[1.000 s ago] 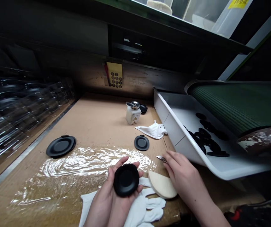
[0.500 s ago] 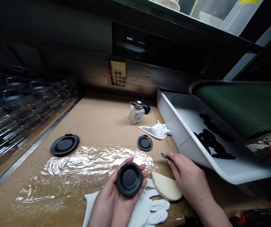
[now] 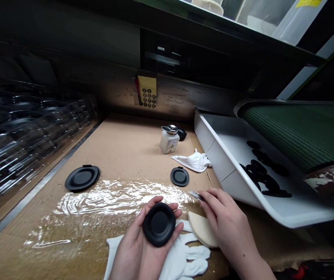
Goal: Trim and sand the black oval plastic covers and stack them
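My left hand [image 3: 143,245], palm up with fingers curled around its edge, holds a round-cornered black dish-shaped part [image 3: 159,224]. Between the thumb and fingers of my right hand [image 3: 228,221] is a small metal blade [image 3: 196,195], its tip pointing left and apart from the black part; the grip hides its rear end. Under both hands lie white gloves [image 3: 184,254] and a cream half-round pad [image 3: 202,229]. A similar small black part [image 3: 180,176] with a tab on its top edge lies beyond, and larger black parts [image 3: 82,178] lie stacked to the left.
A white bin [image 3: 236,171] at right contains several black pieces, beside a green conveyor belt [image 3: 309,132]. Farther back stand a white pump bottle [image 3: 169,140] and a crumpled white cloth [image 3: 194,160]. Clear plastic trays [image 3: 38,132] are stacked along the left. A shelf edge [image 3: 228,31] crosses overhead.
My right hand has moved slightly left with the blade, nearer the held part. The black part has tilted a little in my left hand; its tab shows less clearly now.
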A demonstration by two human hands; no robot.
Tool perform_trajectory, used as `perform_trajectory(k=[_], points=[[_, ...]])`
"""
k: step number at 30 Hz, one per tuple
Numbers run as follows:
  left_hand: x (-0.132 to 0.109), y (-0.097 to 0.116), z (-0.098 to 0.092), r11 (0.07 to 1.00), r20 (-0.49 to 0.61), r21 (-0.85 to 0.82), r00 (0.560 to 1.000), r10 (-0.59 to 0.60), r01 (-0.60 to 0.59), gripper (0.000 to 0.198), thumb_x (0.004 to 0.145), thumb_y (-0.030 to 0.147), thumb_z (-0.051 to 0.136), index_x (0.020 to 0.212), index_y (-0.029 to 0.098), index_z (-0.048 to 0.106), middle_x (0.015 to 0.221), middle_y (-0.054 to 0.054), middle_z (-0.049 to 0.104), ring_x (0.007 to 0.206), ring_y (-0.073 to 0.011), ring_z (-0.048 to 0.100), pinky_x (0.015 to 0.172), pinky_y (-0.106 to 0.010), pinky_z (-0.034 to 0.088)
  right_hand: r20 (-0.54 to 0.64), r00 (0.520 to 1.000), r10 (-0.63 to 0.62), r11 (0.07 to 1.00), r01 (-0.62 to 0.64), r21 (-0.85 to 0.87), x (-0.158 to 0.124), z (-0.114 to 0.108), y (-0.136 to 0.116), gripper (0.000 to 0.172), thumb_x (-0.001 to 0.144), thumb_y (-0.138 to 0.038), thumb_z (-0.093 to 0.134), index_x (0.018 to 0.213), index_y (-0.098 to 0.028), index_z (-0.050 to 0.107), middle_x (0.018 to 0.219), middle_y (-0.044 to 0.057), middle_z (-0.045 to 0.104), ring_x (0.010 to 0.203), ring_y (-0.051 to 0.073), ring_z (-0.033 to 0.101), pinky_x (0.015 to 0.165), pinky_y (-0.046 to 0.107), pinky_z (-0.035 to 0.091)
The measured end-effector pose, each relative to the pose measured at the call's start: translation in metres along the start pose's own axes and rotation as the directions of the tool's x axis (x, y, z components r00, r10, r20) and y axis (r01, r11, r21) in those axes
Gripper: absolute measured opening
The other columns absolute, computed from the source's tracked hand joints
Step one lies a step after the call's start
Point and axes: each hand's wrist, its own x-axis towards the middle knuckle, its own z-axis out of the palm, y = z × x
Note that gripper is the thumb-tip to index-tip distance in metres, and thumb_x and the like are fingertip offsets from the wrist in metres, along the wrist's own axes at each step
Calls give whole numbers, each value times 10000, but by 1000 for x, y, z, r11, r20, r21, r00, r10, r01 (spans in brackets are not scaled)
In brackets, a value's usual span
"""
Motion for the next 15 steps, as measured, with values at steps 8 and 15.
perform_trajectory(k=[8,15], points=[[-5,-4,-10,990,180,138,984,-19,-6,328,772,220,522,1068,138,638,1173,-164,627,1176,-285,473,1023,-437,300,-4,997,72,997,-72,-15,-4,8,21,223,875,-233,417,1029,-189,573,1011,71,576,927,203,548,772,336,488],[-3,-10,-16,888,230,443,973,16,-120,479,564,253,762,1032,265,660,1140,-58,662,1163,-262,482,951,-296,386,-37,988,-148,910,150,386,-3,-25,-22,247,839,-129,481,1066,-200,548,1001,59,575,934,170,528,808,311,464]])
